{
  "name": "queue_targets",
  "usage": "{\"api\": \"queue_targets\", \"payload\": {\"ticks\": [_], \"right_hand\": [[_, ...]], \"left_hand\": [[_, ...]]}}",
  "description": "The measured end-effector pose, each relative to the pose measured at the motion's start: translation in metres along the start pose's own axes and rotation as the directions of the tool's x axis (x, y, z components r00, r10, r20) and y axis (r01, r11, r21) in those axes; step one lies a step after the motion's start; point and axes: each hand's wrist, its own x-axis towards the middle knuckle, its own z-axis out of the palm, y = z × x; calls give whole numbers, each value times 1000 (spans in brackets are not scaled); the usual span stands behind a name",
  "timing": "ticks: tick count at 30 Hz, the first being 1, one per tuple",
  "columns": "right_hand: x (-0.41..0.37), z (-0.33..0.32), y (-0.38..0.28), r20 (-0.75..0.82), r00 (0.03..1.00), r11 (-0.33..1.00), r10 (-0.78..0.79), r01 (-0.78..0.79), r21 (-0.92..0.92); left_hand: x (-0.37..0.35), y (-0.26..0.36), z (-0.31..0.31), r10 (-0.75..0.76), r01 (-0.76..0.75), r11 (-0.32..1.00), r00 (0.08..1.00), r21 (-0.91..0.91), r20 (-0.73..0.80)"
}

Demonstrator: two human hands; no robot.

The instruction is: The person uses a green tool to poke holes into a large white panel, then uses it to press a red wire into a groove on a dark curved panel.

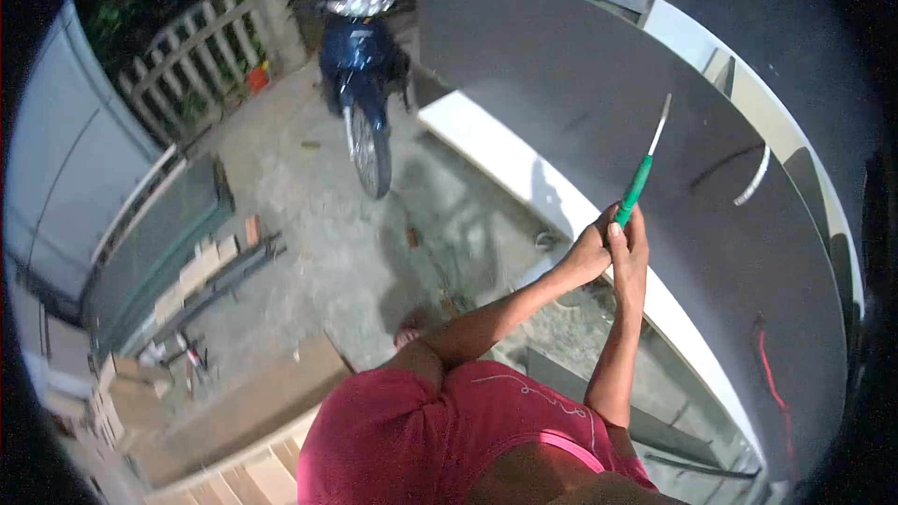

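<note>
A screwdriver with a green handle [637, 186] and a thin metal shaft points up and away in front of me. My right hand [632, 241] is closed around the lower end of the handle, its thumb lying along it. Pressed against it from the left, my left hand [589, 254] is also closed at the handle's base; its fingertips are partly hidden. Beyond the tool stands a large dark grey panel [561, 56]. A curved white strip [754, 178] and a red wire [770, 374] show against the panel's face.
A long white board [496, 145] runs along the panel's foot. A dark blue motorbike [363, 65] is parked ahead on the concrete floor [281, 150]. Wood blocks [208, 266] and dark panels lie at left, near a picket fence [192, 47]. Cardboard [253, 402] lies at lower left.
</note>
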Motion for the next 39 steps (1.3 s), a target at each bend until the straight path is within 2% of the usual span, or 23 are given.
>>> {"api": "queue_targets", "payload": {"ticks": [3,4,6,7,8,10,11,13,15,20,22,29,34,38,39], "right_hand": [[55,78,18,-28,999,1000,-27,26,-13],[85,120,15,-67,997,998,-26,23,-50],[114,156,0,15,996,996,84,-84,27],[127,172,-19,37,984,982,175,-177,70],[144,185,-19,13,984,982,176,-177,72],[165,204,-14,35,992,990,122,-124,63],[173,210,-15,21,994,994,103,-104,25],[182,218,-21,1,994,993,111,-111,44],[181,221,-28,-32,995,993,94,-91,82],[156,196,-24,-287,952,991,106,-76,113],[151,186,-26,-285,946,986,152,-127,107],[154,174,-7,-399,909,992,119,-124,13],[155,181,-13,-389,911,990,136,-135,30],[152,185,-18,-383,902,980,199,-181,83],[153,184,-14,-377,913,987,159,-161,27]], "left_hand": [[36,5,-81,-81,81,997,997,-14,15],[58,9,-130,-139,137,989,990,-46,-38],[77,9,-170,-144,131,983,984,-129,-101],[87,21,-183,-131,98,963,984,-252,-120],[96,29,-198,-135,104,970,982,-218,-135],[113,32,-222,-187,151,953,975,-264,-117],[119,34,-226,-173,114,945,970,-306,-171],[128,41,-238,-106,70,956,988,-286,-114],[129,50,-244,-107,92,964,993,-251,-46],[131,50,-216,-152,186,964,972,-190,181],[131,46,-203,-179,226,956,955,-188,238],[138,34,-189,-200,265,934,943,-240,266],[140,33,-198,-204,285,926,930,-247,306],[137,31,-199,-171,233,949,945,-210,279],[134,35,-201,-176,239,948,945,-212,277]]}}
